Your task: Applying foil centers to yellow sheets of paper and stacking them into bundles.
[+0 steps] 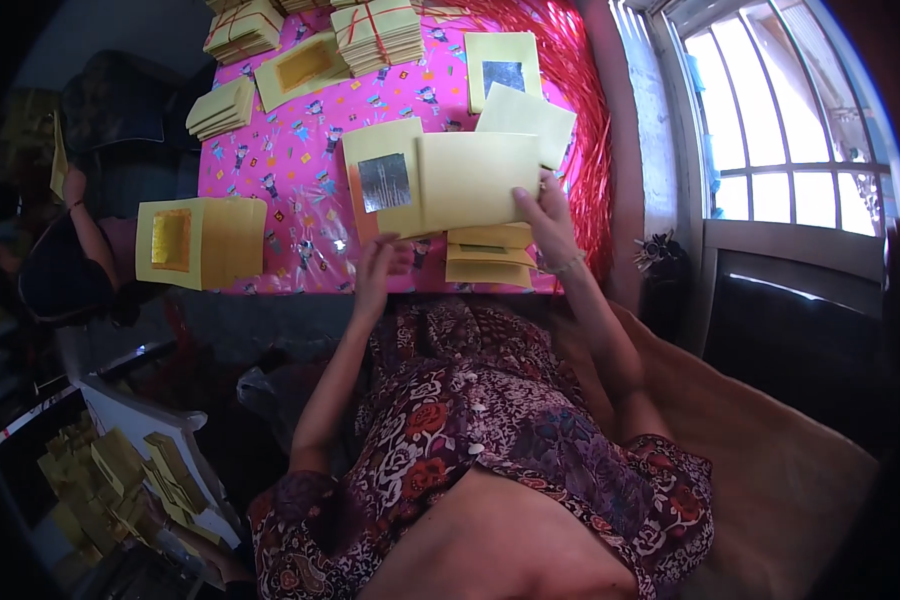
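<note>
My right hand pinches the right edge of a stack of plain yellow paper sheets, thumb on top. Just left of that stack, partly under it, lies a yellow sheet with a silver foil square and an orange strip at its side. Close to this sheet's lower edge is my left hand, its fingers loosely apart with nothing seen in them. Below the held paper, a small pile of folded yellow paper sits at the table's near edge, partly covered.
Red-tied bundles of yellow paper stand at the back of the pink patterned table. Gold-foil paper overhangs the left edge. Red plastic strands hang along the right side. Another person's arm shows at far left.
</note>
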The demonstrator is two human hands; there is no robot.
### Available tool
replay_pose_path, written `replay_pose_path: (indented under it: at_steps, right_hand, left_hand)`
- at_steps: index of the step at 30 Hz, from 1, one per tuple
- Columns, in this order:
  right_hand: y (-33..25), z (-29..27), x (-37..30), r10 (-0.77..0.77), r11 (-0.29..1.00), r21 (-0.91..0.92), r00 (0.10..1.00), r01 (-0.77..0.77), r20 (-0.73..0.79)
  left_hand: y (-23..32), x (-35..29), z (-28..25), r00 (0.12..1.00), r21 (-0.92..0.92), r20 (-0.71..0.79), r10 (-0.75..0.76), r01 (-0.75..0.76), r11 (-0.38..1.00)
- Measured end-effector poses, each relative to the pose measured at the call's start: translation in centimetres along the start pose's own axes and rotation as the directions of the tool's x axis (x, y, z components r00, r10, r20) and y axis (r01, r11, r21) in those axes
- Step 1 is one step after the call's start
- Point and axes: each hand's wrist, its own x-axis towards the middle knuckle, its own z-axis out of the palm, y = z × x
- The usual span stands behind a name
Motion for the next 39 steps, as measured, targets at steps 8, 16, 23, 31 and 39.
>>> replay_pose_path:
  at_steps: [8,16,23,31,39]
  right_hand:
    - [-1.7,-7.0,-6.8,0.127,0.898,0.398,0.976,-0.19,0.178]
    - [4.2,-6.5,-11.5,0.328,0.839,0.317,0.875,-0.443,0.355]
    - [13.2,-6.6,-6.0,0.274,0.936,0.23,0.962,-0.266,0.0]
    - [16.2,-6.4,-1.9,0.208,0.978,0.053,0.968,-0.202,-0.143]
    - [17.9,-6.2,-0.8,0.187,0.969,-0.115,0.956,-0.217,-0.225]
  left_hand:
    - [-10.9,0.5,2.7,0.939,0.509,0.2,-0.281,0.145,0.848]
    - [-10.0,6.2,6.4,0.971,0.029,0.132,-0.197,0.195,0.98]
    - [-7.0,9.7,8.8,0.938,-0.225,0.145,-0.316,0.342,0.912]
    - [-7.5,10.6,9.7,0.977,0.538,-0.067,0.2,-0.133,0.832]
    - [-7.2,8.7,10.0,0.958,0.643,0.083,0.275,-0.262,0.719]
